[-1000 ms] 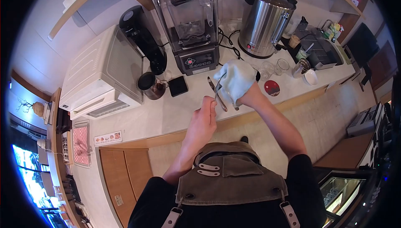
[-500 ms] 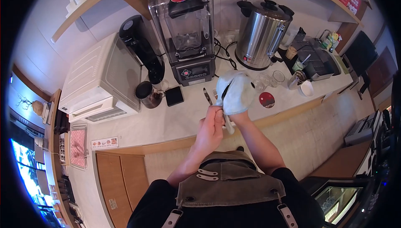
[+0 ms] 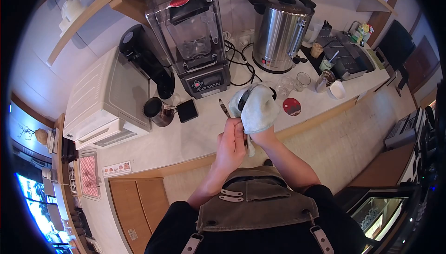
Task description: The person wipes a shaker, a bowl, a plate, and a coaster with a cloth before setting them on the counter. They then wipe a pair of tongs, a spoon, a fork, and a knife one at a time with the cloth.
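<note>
A pale blue-white cloth [image 3: 261,112] is draped over my right hand [image 3: 263,135], hiding its fingers. The hand presses the cloth around a dark, rounded, glossy thing [image 3: 243,98], mostly covered, whose curved edge shows at the cloth's upper left. Just beside it, my left hand [image 3: 232,138] is closed in a fist at the lower end of this bundle; I cannot tell exactly what it grips. Below the fist hangs a pale tail of cloth. Both hands are held close together over the counter's front edge. A slim dark utensil [image 3: 224,107] lies on the counter left of the cloth.
Behind my hands stand a blender [image 3: 195,45] and a steel urn [image 3: 281,31]. To the left are a white oven [image 3: 109,96], a black coffee maker [image 3: 148,63] and a glass jug [image 3: 159,112]. A red coaster [image 3: 292,107], glasses [image 3: 303,81] and a white cup [image 3: 337,90] sit to the right.
The cloth has turned and shifted slightly down, and more of the dark glossy edge shows beside it. My left fist stays close by. The whole view has shifted a little.
</note>
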`<state>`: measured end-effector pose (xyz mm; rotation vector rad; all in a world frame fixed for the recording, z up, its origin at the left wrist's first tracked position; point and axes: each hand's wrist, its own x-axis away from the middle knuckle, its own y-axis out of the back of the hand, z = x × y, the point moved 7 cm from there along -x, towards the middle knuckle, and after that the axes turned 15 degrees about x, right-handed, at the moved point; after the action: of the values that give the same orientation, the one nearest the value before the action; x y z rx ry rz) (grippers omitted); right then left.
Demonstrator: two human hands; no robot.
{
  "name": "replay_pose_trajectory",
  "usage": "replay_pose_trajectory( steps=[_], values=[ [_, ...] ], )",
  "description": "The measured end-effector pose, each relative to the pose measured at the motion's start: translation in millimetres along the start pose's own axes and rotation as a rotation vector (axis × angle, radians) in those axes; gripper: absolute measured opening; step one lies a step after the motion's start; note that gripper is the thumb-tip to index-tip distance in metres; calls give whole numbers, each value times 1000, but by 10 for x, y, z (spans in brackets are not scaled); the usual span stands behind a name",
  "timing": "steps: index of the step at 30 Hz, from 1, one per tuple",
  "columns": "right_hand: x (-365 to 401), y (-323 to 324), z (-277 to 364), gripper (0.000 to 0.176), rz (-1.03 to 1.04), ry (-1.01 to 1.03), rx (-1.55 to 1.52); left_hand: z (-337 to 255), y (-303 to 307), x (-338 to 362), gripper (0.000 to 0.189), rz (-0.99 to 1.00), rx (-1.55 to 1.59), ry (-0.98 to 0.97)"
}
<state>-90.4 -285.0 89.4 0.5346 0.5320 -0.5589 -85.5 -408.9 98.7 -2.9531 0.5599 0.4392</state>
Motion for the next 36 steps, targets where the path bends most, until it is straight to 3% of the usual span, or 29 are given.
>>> replay_pose_trajectory(
  steps=[4,10,13,16,19,22,23,31,36],
  values=[
    [-46,41,110,31,-10,44,-4,-49,2,-38,10,7,-31,-53],
    [-12,-124,103,32,197,-195,-449,-121,72,-81,17,-14,-85,-103],
    [-42,-109,168,32,212,-163,-388,-198,95,-104,16,-51,-26,-95],
    [-46,-72,282,33,232,-207,-521,-188,97,-117,16,-13,9,-107],
    [-100,-150,58,34,182,-194,-437,124,86,-58,17,48,354,198],
    [-197,-47,135,35,126,-126,-263,102,28,-38,20,54,400,211],
    [-186,-36,154,36,96,-16,-140,84,20,-36,20,55,407,211],
    [-296,-109,53,43,116,57,-36,-2,-28,57,22,66,512,225],
    [-446,-40,265,31,159,183,50,-19,98,-3,21,32,487,268]
  ],
)
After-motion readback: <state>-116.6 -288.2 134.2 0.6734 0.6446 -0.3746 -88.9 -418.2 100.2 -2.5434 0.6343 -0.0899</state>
